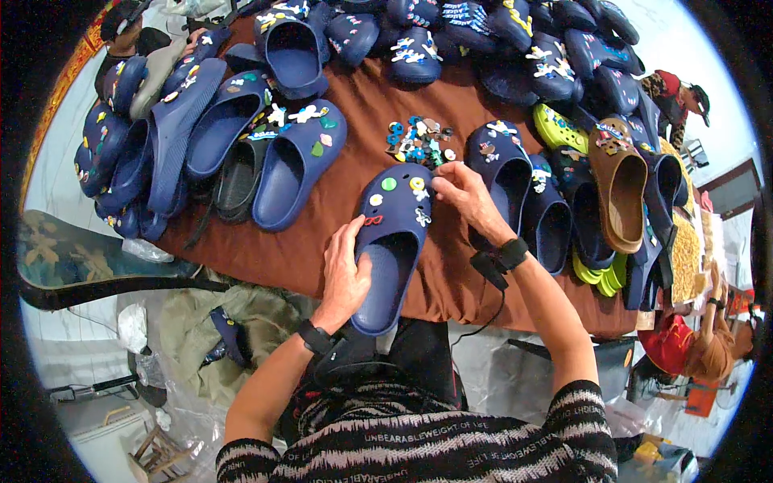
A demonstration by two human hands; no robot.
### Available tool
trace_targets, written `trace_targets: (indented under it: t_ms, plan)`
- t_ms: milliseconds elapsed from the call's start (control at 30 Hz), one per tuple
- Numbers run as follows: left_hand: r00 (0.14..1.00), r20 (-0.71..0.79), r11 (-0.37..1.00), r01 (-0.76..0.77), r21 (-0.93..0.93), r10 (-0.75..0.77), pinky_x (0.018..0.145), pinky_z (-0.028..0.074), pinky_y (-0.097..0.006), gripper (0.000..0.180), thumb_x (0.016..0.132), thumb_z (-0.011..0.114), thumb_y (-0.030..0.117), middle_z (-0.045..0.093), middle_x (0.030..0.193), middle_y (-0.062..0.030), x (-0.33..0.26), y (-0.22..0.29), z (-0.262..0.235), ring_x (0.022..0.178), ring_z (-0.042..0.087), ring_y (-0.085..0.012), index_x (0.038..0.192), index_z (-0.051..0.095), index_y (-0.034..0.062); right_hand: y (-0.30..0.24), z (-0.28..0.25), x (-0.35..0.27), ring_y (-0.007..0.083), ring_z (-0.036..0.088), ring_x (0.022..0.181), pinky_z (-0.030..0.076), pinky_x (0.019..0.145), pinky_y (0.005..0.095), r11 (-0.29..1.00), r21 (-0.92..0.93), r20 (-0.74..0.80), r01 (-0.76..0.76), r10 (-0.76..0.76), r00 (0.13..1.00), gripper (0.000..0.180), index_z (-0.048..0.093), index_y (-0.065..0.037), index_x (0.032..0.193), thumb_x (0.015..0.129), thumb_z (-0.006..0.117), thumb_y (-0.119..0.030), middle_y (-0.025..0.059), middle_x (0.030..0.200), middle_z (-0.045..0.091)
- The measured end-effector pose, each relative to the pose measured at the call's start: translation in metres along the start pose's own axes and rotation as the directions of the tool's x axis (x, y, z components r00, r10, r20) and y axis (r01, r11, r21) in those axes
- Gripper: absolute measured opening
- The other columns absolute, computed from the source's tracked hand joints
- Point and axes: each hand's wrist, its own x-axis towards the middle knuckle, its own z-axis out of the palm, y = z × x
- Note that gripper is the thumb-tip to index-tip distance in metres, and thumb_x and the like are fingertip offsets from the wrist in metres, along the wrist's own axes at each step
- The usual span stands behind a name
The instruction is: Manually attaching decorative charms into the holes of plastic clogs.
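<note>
A navy blue clog (385, 278) with a perforated toe lies in front of me at the table's near edge, its heel toward me. Several shoe charms dot its upper, among them a green round charm (389, 184) and a red glasses-shaped charm (373, 220). My left hand (346, 270) grips the clog along its left side, thumb at the opening. At the toe's right edge my right hand (467, 196) has its fingers pinched together; whatever is between them is hidden. Just beyond the toe sits a pile of loose charms (420, 141), blue, white, black and brown.
The table has a brown cloth (362, 97). Decorated navy clogs (298, 161) crowd its left, back and right sides. To the right are a brown clog (624, 189) and a lime green clog (560, 126). A chair (97, 258) stands at left. Other people are around the table.
</note>
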Motion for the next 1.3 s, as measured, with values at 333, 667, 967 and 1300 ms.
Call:
trace_targets:
  t_ms: [333,667,967,1300]
  plan:
    - [0.998,0.005,0.998,0.055,-0.005,-0.055,0.114,0.031,-0.046,0.062,0.084,0.055,0.001,0.049,0.140,-0.0188,0.000,0.000,-0.001,0.132,0.044,-0.0370,0.145,0.044,0.0061,0.007,-0.007,0.010,0.0165,0.062,0.080,0.051,0.073,0.0318,0.977,-0.209,0.064,-0.039,0.053,0.996,0.040,0.063,0.004,0.113,0.093,0.070,-0.029,0.0107,0.088,0.066]
    - [0.999,0.004,0.999,0.048,-0.019,-0.048,0.113,0.032,-0.046,0.060,0.084,0.053,-0.001,0.050,0.138,-0.0190,0.001,0.002,0.000,0.132,0.044,-0.0372,0.143,0.045,0.0060,0.015,-0.054,0.049,0.0308,0.068,0.089,0.051,0.083,0.0470,0.044,-0.952,0.288,0.302,-0.201,0.936,0.014,0.070,-0.008,0.095,0.088,0.060,-0.015,0.0122,0.082,0.072]
    - [0.998,0.005,0.998,0.060,-0.020,-0.060,0.112,0.033,-0.046,0.060,0.083,0.053,-0.002,0.050,0.138,-0.0188,0.001,0.003,-0.001,0.130,0.045,-0.0372,0.142,0.046,0.0057,0.017,-0.034,0.062,0.0365,0.068,0.094,0.047,0.087,0.0524,0.132,-0.968,0.197,0.215,-0.138,0.971,0.029,0.063,-0.007,0.104,0.080,0.075,-0.019,0.0177,0.087,0.070]
    - [0.999,-0.020,0.999,0.033,-0.005,-0.033,0.111,0.034,-0.047,0.060,0.083,0.053,-0.002,0.051,0.137,-0.0190,0.001,0.003,-0.002,0.130,0.046,-0.0374,0.142,0.046,0.0050,0.020,-0.025,0.058,0.0351,0.070,0.095,0.051,0.081,0.0521,0.259,-0.937,0.233,0.233,-0.032,0.972,0.028,0.063,-0.004,0.099,0.081,0.075,-0.021,0.0164,0.095,0.072]
